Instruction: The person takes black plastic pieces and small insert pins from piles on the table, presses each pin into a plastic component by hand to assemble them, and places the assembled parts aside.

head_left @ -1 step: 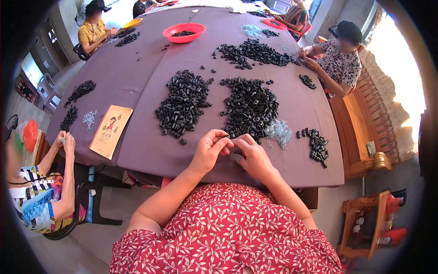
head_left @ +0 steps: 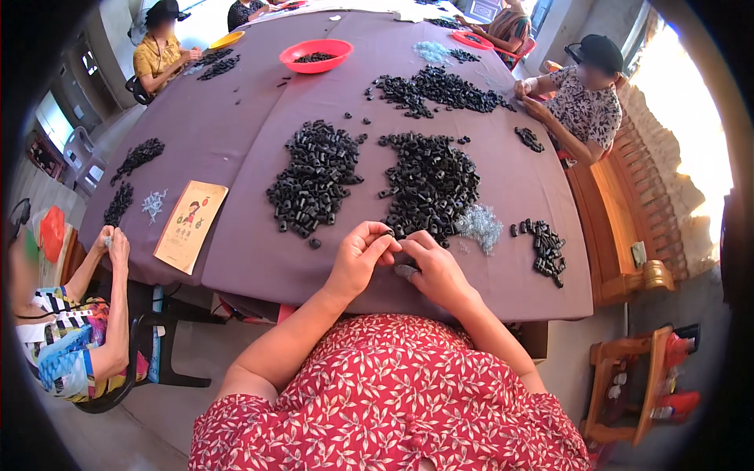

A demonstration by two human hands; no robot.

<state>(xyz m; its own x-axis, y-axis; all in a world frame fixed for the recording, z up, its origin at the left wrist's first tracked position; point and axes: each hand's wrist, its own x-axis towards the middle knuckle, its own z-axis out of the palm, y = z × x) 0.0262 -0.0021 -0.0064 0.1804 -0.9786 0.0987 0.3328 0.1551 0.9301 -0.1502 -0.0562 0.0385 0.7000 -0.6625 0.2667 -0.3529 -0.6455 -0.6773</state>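
My left hand (head_left: 360,257) and my right hand (head_left: 441,275) meet at the table's near edge, fingertips pinched close together. A small black plastic piece (head_left: 389,233) shows at the left fingertips. The right fingers are closed beside it; what they pinch is hidden. Something grey (head_left: 406,271) shows at the right thumb, too small to make out. Just beyond my hands lies a heap of short black plastic pieces (head_left: 432,184), with another such heap (head_left: 314,177) to its left. Small clear plastic pieces (head_left: 481,228) lie against the right heap.
Longer black pieces (head_left: 547,253) lie at the near right. A yellow booklet (head_left: 191,228) rests on the brown tablecloth (head_left: 259,196) at left. Farther off stands a red bowl (head_left: 316,55) holding black pieces. Other people sit around the table, one close at left, another at right.
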